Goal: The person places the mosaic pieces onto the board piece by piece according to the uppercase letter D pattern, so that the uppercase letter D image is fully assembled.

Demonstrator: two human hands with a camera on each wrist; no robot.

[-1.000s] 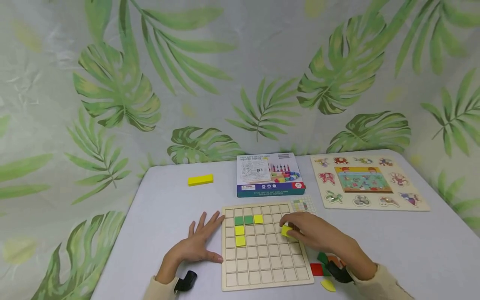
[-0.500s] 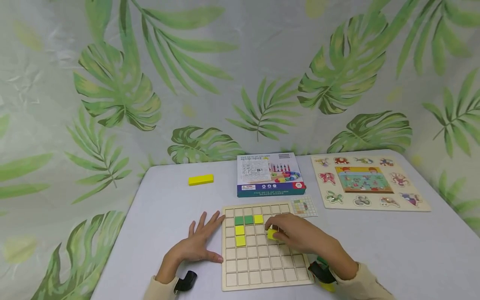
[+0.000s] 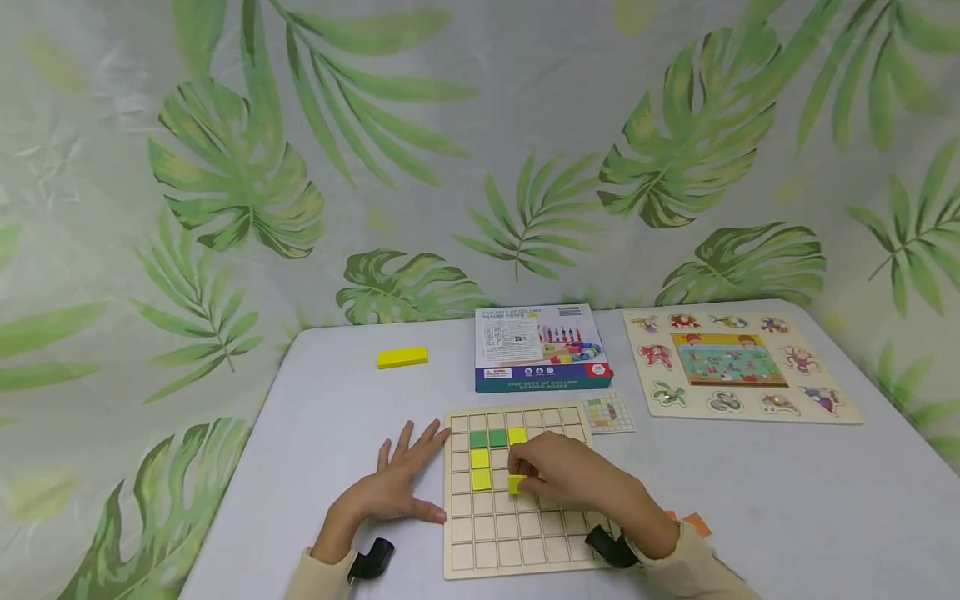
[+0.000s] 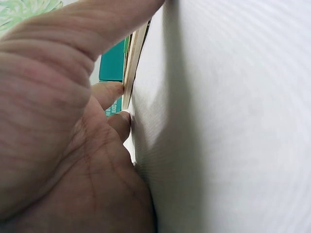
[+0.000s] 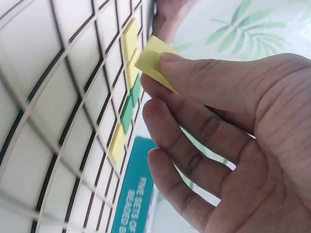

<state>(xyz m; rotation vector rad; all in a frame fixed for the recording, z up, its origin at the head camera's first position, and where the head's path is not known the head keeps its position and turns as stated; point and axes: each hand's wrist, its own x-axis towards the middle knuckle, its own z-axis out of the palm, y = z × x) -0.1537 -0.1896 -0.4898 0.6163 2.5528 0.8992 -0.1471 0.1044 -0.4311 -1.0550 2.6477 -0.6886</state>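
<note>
A wooden grid board (image 3: 483, 557) lies on the white table. Two green square tiles (image 3: 488, 437) and a yellow tile (image 3: 517, 436) sit in its second row, with two more yellow tiles (image 3: 480, 469) below the left green one. My right hand (image 3: 573, 475) pinches a yellow square tile (image 5: 150, 60) between thumb and index finger, close over the board's middle. Its other fingers curve loosely in the right wrist view. My left hand (image 3: 397, 483) is spread at the board's left edge, thumb and fingertips touching it.
A small printed pattern card (image 3: 610, 412) lies by the board's upper right corner. Behind stand a boxed bead game (image 3: 542, 350) and a yellow block (image 3: 402, 357). A sea-animal peg puzzle (image 3: 738, 402) is at right. Orange pieces (image 3: 696, 523) show beside the right forearm.
My right hand has carried the yellow tile leftward across the board, from its right side to near the third and fourth columns. The left hand has stayed in place.
</note>
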